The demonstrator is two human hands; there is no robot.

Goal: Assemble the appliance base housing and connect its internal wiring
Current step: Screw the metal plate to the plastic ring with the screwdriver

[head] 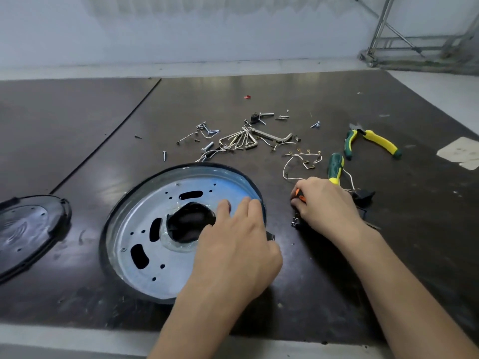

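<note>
Under fingers of left hand [233,250], base housing [171,270]; right hand [326,203] grips orange tool [300,195]

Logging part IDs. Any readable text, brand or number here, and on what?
None readable.
Plate: no markings seen.
Black cover: relief pattern, too blurred.
Paper scraps: faint marks, too blurred.
Pliers, screwdriver: no legible brand.

Dark mat [77,120] on bench, pale wall [181,29] behind, metal frame [404,40] far right.
</note>
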